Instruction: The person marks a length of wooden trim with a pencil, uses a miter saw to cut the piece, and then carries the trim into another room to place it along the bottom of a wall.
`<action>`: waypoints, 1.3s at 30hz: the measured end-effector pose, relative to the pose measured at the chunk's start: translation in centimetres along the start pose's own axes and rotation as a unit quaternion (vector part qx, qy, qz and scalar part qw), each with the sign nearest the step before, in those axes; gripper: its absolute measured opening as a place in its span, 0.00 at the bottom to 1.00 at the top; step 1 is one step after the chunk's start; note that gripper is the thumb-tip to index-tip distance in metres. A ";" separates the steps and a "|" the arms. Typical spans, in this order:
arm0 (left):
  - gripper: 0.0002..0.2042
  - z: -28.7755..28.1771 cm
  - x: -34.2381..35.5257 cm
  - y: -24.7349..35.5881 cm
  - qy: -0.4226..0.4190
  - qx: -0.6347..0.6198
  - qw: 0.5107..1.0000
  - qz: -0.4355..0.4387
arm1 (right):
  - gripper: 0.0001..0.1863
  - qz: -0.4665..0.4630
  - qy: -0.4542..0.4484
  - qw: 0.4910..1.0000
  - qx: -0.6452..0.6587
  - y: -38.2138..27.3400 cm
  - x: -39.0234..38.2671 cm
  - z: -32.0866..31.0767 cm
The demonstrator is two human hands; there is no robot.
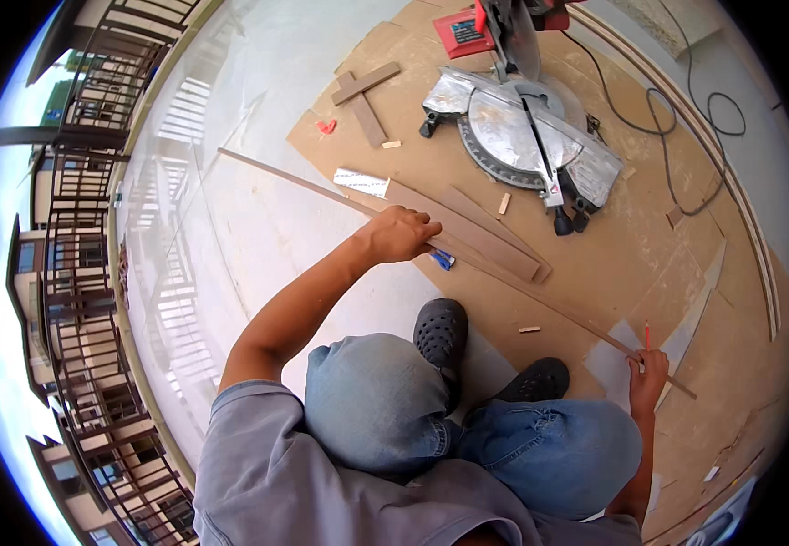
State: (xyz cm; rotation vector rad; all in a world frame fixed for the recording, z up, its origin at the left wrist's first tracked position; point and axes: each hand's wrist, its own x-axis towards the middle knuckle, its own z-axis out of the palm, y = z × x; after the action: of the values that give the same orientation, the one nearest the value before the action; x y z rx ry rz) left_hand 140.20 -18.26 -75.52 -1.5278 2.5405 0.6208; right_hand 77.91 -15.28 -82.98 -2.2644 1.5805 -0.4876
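A long, thin wooden strip (585,328) runs diagonally in front of me. My left hand (397,235) is closed on it near its middle, above a short stack of brown boards (485,238) with a white printed piece at the left end. My right hand (647,371) is at the strip's lower right part, fingers closed round an upright red pencil (647,334) and touching the strip. A blue-and-white tool (442,261) lies partly under the strip beside my left hand. A small wooden offcut (529,329) lies on the cardboard below the strip.
A miter saw (522,136) stands on cardboard (672,264) ahead, with a black cord. Two crossed boards (358,96), a red piece (326,126) and long trim (758,264) lie around it. My shoes (440,332) are below. A railing (80,300) lines the left.
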 end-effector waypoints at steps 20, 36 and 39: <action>0.12 -1.7 -0.7 2.2 -0.027 0.015 0.999 -0.042 | 0.16 0.054 0.032 0.994 0.084 -4.5 -2.9 0.3; 0.11 0.6 1.8 -2.3 -0.213 -0.209 0.949 -0.097 | 0.19 0.311 0.338 0.886 0.062 -6.3 -6.6 -1.9; 0.09 0.5 1.5 -2.9 -0.237 -0.245 0.929 -0.145 | 0.17 0.403 0.436 0.775 0.216 -4.9 -9.6 -0.1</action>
State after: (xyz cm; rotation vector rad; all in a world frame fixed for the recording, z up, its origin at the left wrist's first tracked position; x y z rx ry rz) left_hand 141.89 -20.43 -77.27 -1.5873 1.8352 1.4498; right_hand 78.83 -4.68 -81.47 -0.8211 2.2904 -1.5482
